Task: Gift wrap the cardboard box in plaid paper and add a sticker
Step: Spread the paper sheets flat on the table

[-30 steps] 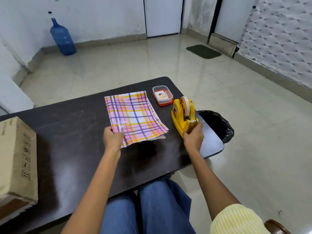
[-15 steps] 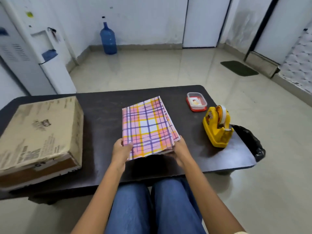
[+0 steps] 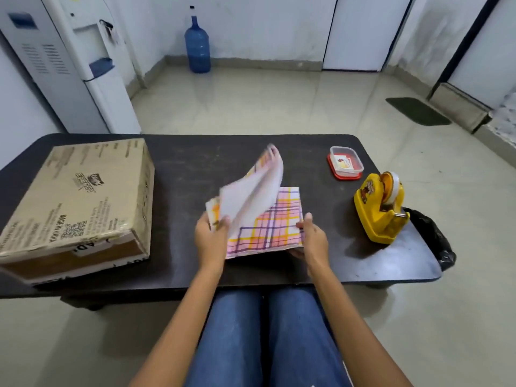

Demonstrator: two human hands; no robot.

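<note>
The folded pink, yellow and purple plaid paper (image 3: 268, 224) lies at the middle of the dark table (image 3: 195, 169), partly unfolded. My left hand (image 3: 210, 238) pinches the top layers and lifts them, so their white underside faces me. My right hand (image 3: 312, 241) grips the paper's lower right corner. The cardboard box (image 3: 81, 196) sits on the table's left end, apart from both hands. A small clear container with a red lid (image 3: 346, 163), holding stickers, stands at the back right.
A yellow tape dispenser (image 3: 379, 208) stands near the table's right edge, with a black bin bag (image 3: 432, 238) just beyond it. A water dispenser (image 3: 83, 65) and a blue water bottle (image 3: 197, 46) stand on the floor behind.
My right hand left the tape dispenser and took the paper's right corner. My left hand has lifted the top layers upward, opening the fold. The view swung left, bringing the box fully in.
</note>
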